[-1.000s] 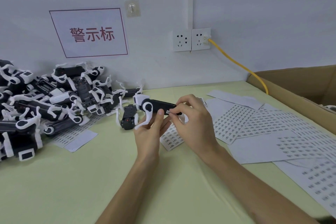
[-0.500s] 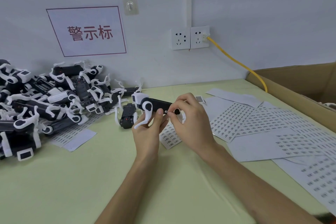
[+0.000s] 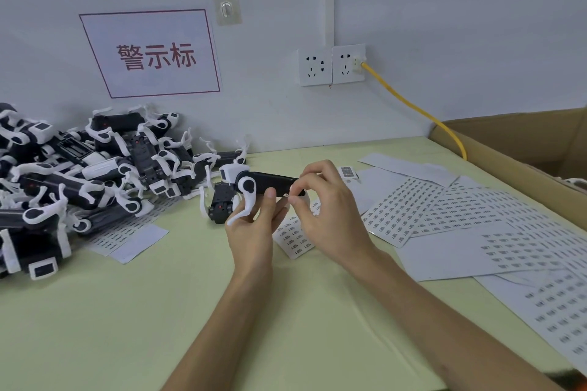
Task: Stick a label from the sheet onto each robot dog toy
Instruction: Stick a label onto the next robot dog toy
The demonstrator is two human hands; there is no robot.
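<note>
- One robot dog toy [image 3: 270, 182] is in work at this moment, held up off the table [image 3: 95, 327], just in front of the wall sockets [image 3: 332, 65] as the head camera sees it.
- Left hand [image 3: 254, 232] grasps the toy from below, thumb up against its black body beside the white front leg.
- Right hand [image 3: 327, 216] is curled at the toy's rear end, thumb and forefinger pinched together on something small and white there; I judge it to be a label being pressed on or smoothed, though it is too small to be certain.
- Many toys lie in a pile [image 3: 79, 174] left of the held toy, against the wall, and one more toy [image 3: 222, 203] lies just behind the left hand. Whether these carry labels cannot be told from here.
- Several label sheets [image 3: 428, 209] are spread right of the held toy, most cells still filled, and a smaller sheet [image 3: 293, 236] lies directly under the hands.
- By my judgement the job is in mid-run: one toy close to labelled, and a large number may remain.
- A cardboard box [image 3: 524, 149] stands further right of the sheets; I cannot see finished toys in it.
</note>
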